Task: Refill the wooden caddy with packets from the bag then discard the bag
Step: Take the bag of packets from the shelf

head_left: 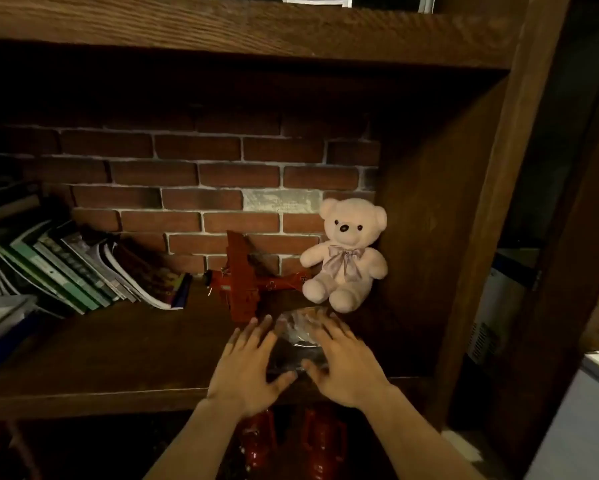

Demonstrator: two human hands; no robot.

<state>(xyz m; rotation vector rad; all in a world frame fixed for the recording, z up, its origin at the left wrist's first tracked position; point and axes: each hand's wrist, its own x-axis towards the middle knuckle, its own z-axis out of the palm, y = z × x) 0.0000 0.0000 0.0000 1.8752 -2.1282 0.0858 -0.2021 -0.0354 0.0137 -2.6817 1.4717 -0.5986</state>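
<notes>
A clear plastic bag [296, 329] with dark packets inside lies on the wooden shelf [118, 362], just in front of the teddy bear. My left hand [249, 365] hovers at the bag's left side with fingers spread. My right hand [343, 362] is at its right side, fingers spread, thumb near the bag's front edge. Both hands flank the bag; whether they touch it is unclear in the dim light. No wooden caddy shows in this view.
A cream teddy bear [346, 254] sits in the shelf's back right corner against a brick wall. A red model plane [246, 282] stands left of it. Leaning books [76, 268] fill the left side. Red objects [322, 441] sit on the shelf below.
</notes>
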